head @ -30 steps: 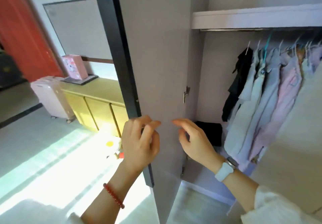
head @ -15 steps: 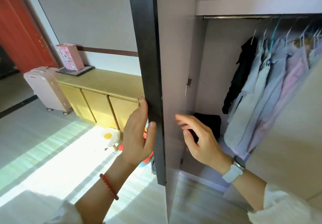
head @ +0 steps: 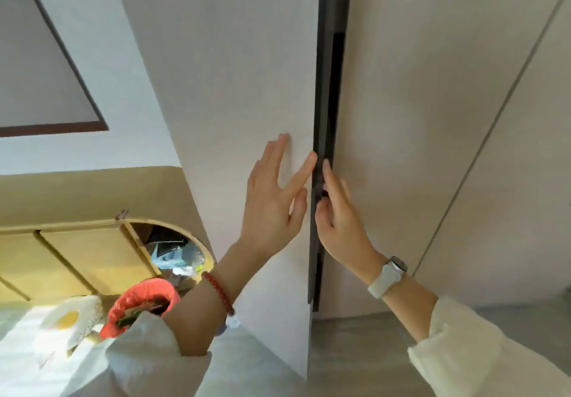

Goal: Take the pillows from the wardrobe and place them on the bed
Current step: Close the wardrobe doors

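No pillow is in view. The pale wardrobe door [head: 247, 72] stands almost closed, and its dark edge [head: 324, 88] leaves only a narrow gap to the neighbouring door panel [head: 417, 118]. My left hand [head: 275, 199] lies flat on the door's outer face with its fingers spread. My right hand [head: 340, 220] is at the gap. Its fingers are stretched out along the dark edge and its thumb touches the edge. It holds nothing. The inside of the wardrobe is hidden.
A low yellow cabinet [head: 77, 257] runs along the wall at the left, with a round opening [head: 176, 251] full of small items. A red-orange fabric thing [head: 142, 301] and a white egg-shaped cushion [head: 71, 316] lie on the sunlit floor beside it.
The wardrobe door has swung from open to nearly closed, hiding the hanging clothes. My left hand moved from the door's edge to its face, and my right hand came out to the gap.
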The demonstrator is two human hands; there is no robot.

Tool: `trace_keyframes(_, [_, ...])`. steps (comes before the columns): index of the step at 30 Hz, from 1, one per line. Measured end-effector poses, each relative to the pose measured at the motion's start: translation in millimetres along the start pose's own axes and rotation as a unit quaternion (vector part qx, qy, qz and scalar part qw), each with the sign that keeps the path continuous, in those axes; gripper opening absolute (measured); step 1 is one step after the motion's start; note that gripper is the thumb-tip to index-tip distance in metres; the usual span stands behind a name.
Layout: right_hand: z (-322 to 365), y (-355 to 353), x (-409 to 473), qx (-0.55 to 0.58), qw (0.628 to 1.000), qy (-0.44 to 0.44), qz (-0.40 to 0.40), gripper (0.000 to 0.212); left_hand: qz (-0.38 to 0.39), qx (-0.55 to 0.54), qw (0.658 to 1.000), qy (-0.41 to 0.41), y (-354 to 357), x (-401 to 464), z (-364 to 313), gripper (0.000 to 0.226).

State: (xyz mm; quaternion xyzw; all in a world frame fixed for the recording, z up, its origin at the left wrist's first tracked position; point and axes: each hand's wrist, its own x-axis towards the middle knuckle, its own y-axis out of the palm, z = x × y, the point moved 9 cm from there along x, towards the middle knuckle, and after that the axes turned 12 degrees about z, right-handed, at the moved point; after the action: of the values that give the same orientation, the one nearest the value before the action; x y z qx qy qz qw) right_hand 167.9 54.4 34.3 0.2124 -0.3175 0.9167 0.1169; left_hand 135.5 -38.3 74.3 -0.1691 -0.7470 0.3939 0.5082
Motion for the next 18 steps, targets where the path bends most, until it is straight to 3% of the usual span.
trace_keyframes(4, [-37.2,-28.8,32.1,-0.047,0.996,0.069,-0.030,0.067,0.061,0.013,0.997,-0.044,38.1,47.4,5.3,0.068])
trace_keyframes(11, [-89.3,-34.2,61.5,0.103,0.987,0.123,-0.028,0.061,0.087,0.100,0.989,-0.071,66.6,92.4,25.3,0.070])
trace_keyframes(18, [-125.0,-45.0,108.9,0.137,0.976,0.170,-0.022,0.063,0.119,0.206,0.966,-0.099,87.5,130.0,55.7,0.073])
